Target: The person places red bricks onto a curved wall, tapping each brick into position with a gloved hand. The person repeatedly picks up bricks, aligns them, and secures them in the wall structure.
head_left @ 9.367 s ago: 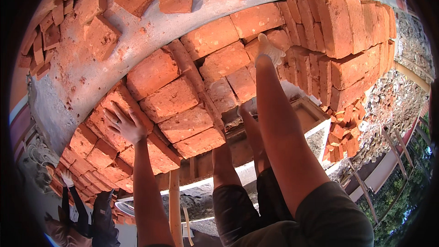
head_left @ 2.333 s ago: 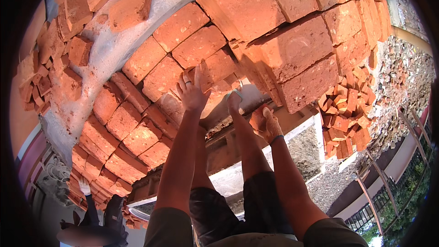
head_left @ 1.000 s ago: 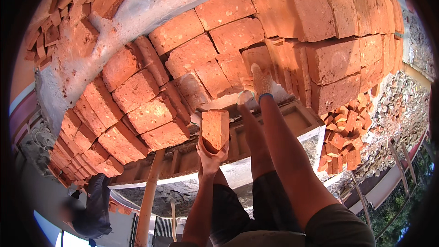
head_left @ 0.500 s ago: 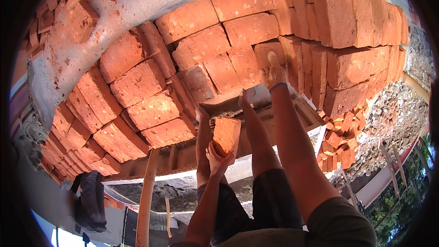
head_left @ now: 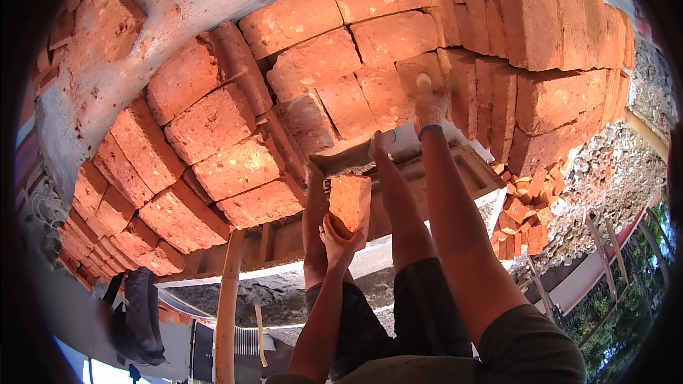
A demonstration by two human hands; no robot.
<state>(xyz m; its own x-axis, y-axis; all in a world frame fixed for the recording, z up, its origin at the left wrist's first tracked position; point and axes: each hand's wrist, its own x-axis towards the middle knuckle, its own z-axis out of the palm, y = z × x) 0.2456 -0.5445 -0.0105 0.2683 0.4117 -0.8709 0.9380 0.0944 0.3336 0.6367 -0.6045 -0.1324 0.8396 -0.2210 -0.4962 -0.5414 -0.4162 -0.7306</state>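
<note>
My left hand [head_left: 339,244] grips the lower end of a reddish-orange brick [head_left: 350,203], holding it between my legs. My right hand [head_left: 430,108], in a pale glove with a blue cuff, reaches forward to the stack. It is closed on a brick [head_left: 414,70] in the stack's near row, with one digit stretched up along the brick's face. The other fingers are mostly hidden or blend in with the brick colour. Around both hands, bricks lie tightly packed in several rows, among them a darker, dusty brick [head_left: 310,122].
My bare legs [head_left: 405,224] stand at the near edge of a metal-framed bed [head_left: 455,171]. A wooden pole [head_left: 228,299] rises at the left. Broken bricks [head_left: 528,213] and rubble [head_left: 597,156] lie to the right. A dark cloth [head_left: 142,320] hangs at the lower left.
My right hand has shifted slightly, and its fingers, spread before, now look drawn together on the brick. The brick in my left hand has moved slightly up and left.
</note>
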